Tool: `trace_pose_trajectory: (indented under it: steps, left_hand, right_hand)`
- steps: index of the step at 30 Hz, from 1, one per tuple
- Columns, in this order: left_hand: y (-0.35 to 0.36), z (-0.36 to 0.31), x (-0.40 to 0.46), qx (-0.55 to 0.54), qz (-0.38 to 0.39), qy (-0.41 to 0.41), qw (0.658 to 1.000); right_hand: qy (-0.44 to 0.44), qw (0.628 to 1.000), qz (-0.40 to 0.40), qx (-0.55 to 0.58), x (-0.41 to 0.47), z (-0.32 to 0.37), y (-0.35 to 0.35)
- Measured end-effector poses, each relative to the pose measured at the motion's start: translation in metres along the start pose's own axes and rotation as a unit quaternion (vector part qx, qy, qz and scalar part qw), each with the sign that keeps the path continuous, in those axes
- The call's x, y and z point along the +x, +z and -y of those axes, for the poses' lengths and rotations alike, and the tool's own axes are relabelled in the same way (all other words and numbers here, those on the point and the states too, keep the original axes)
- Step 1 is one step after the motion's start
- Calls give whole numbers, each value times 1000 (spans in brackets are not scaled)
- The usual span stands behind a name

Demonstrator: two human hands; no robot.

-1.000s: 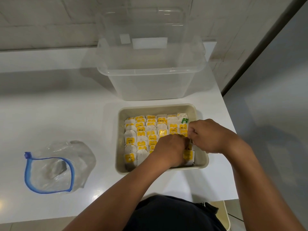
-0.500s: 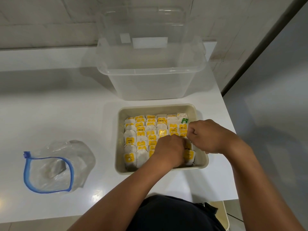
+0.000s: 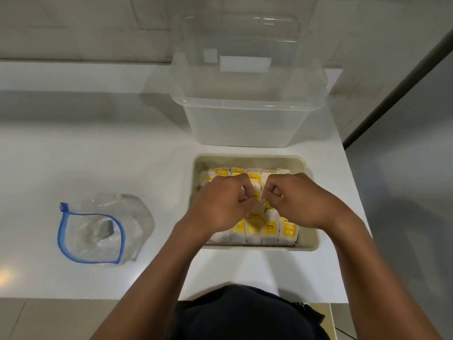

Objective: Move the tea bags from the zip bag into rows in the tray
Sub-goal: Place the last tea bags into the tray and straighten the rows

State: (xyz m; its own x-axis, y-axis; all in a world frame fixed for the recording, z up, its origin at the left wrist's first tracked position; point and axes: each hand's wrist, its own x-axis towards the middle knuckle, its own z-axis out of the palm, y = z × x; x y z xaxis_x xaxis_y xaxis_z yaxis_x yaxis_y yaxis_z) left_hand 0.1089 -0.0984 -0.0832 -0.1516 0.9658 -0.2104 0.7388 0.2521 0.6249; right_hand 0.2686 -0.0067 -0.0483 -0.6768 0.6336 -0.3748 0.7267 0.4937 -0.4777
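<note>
White table [image 3: 98, 148] under me, pale tiled wall behind, a clear plastic tub [image 3: 245, 119] at the back; the beige tray [image 3: 311, 241] sits just in front of it, packed with rows of tea bags [image 3: 269, 229]; the zip bag [image 3: 98, 231] lies well apart to the left and looks emptied. I judge the risk now is snagging a tag and dragging neighbours out of line; both fists crowd the middle rows. My left hand [image 3: 220, 207] and right hand [image 3: 294, 202] hover knuckles-up, fingers curled, seemingly pinching a bag between them, though whether either truly grips it I cannot tell.
</note>
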Motion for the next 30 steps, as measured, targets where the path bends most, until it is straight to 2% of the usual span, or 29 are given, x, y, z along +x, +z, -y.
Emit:
trace_pose_trajectory:
  steps: [7, 15, 24, 30]
  left_hand:
    - [-50, 38, -63, -70, -89, -32, 993]
    - [-86, 107, -153, -74, -166, -129, 975]
    - [-101, 175, -208, -80, -193, -207, 956]
    - [-89, 220, -211, -5, -237, -241, 941]
  right_hand:
    - [-102, 994, -8, 26, 15, 63, 32]
    - [-172, 981, 24, 89, 23, 163, 80]
    - [-184, 979, 78, 45, 30, 238, 140]
    - [-147, 984, 28, -99, 50, 268, 185]
